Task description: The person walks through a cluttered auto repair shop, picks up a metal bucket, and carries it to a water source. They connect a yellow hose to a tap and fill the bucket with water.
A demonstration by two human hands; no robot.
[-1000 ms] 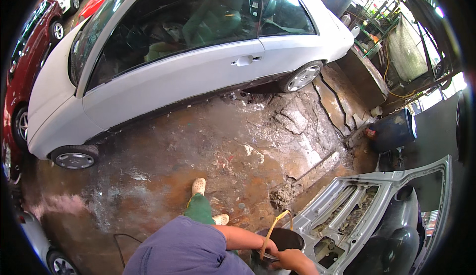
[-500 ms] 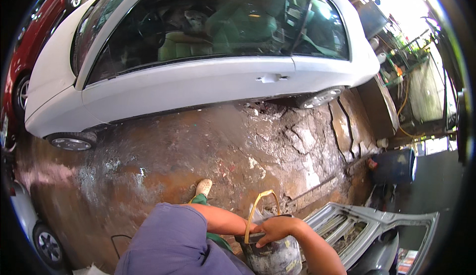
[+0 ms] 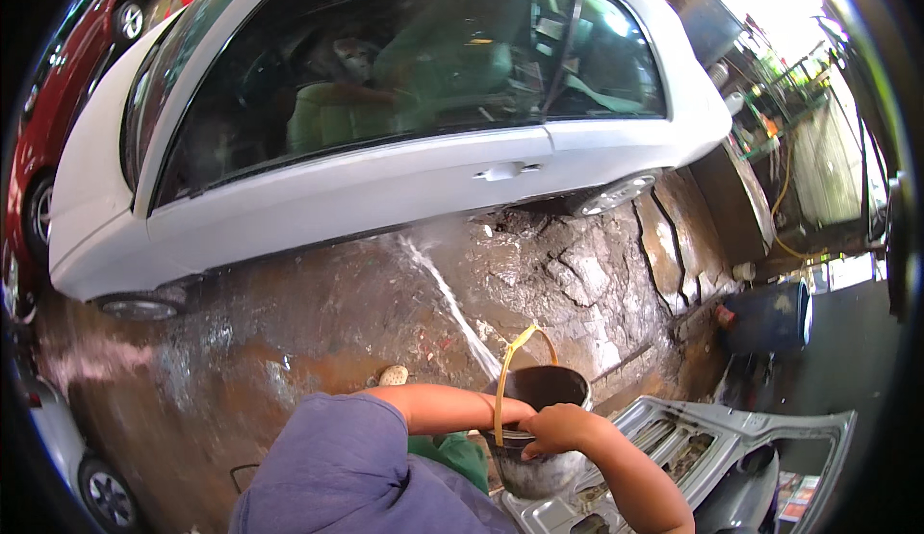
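Observation:
A dark, stained bucket (image 3: 547, 474) with a yellow strap handle (image 3: 521, 338) is tilted with its mouth away from me. A white stream of water (image 3: 450, 300) shoots from its far left side toward the floor by the white car (image 3: 366, 178). My right hand (image 3: 556, 429) is closed over the bucket's near rim, thumb on the outside. My left hand (image 3: 516, 412) reaches across to the rim beside the right hand, by the strap. Its fingers are hidden.
A loose silver car door (image 3: 664, 438) lies right of the bucket. A blue drum (image 3: 770, 320) stands beyond it. The brown floor (image 3: 318, 303) is wet, broken and uneven toward the right. Other cars, one dark red (image 3: 72, 82), stand at the left.
The bucket has tipped and moved slightly up and right with both hands. Water now streams out of it. The shoe near my left arm is more covered.

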